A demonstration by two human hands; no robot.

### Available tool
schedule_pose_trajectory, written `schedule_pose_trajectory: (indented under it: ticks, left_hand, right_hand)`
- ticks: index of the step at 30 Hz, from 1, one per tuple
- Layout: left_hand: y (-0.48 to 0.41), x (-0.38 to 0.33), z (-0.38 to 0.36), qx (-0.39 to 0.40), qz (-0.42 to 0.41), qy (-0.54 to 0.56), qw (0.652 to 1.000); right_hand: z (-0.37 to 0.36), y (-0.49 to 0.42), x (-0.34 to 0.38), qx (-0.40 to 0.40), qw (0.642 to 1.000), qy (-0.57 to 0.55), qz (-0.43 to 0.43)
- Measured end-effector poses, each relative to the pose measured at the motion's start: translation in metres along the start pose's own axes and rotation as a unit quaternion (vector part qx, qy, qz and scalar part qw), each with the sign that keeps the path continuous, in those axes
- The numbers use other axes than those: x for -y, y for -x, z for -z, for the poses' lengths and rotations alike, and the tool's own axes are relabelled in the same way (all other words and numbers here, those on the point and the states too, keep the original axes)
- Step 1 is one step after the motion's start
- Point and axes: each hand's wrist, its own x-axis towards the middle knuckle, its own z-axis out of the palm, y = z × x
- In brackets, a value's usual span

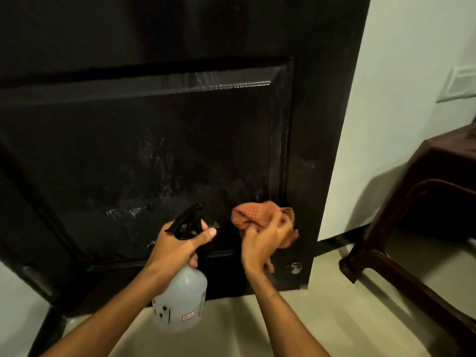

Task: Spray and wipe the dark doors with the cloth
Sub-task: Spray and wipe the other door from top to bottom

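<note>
A dark panelled door (159, 140) fills most of the view, with wet streaks and droplets across its lower panel. My left hand (177, 243) grips the neck of a translucent spray bottle (183, 300) with a black trigger head, nozzle towards the door. My right hand (262, 243) holds a bunched orange checked cloth (255, 215) against the lower right corner of the panel, near the door's edge. The hand and cloth are slightly blurred.
A metal stopper (295, 267) sits low on the door near its right edge. A dark brown plastic stool (412, 207) stands to the right on the pale tiled floor (347, 318). A white wall (401, 86) with a switch plate (458, 83) lies behind it.
</note>
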Motion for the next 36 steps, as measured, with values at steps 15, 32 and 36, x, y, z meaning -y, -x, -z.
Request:
schedule_pose_trajectory:
  ticks: [15,32,36]
  left_hand:
    - [-0.014,0.02,0.042,-0.048,0.019,-0.023,0.998]
    - [0.003,0.072,0.108,-0.144,0.055,-0.033,0.987]
    - [0.012,0.082,0.129,-0.162,0.06,-0.052,0.984]
  right_hand:
    - [-0.018,-0.015,0.02,-0.163,0.98,-0.111,-0.027]
    - [-0.076,0.058,0.031,-0.077,0.983,-0.16,0.038]
    - [-0.106,0.113,0.005,0.156,0.976,-0.023,0.153]
